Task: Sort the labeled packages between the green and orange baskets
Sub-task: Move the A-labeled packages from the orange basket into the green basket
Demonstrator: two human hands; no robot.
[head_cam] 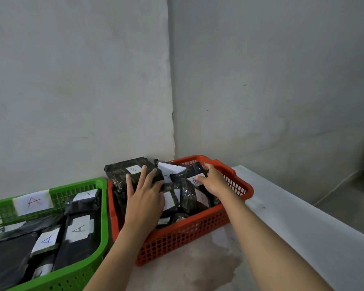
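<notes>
Hands-wise, keep your left hand [144, 198] spread flat steadying the B package [125, 173] while your right hand [210, 179] pinches a black package [198, 167] in the orange basket [189, 236], and check its label first.

baskets: two, one green basket [102, 208] and one orange basket [198, 232] beside the green one
hands: two
packages in the green basket: at least five, some partly hidden

Both forearms reached forward. The left hand [144, 198] lay flat, fingers straight and spread. The right hand [211, 179], just beside it and slightly farther ahead, had its fingers curled downward.
</notes>
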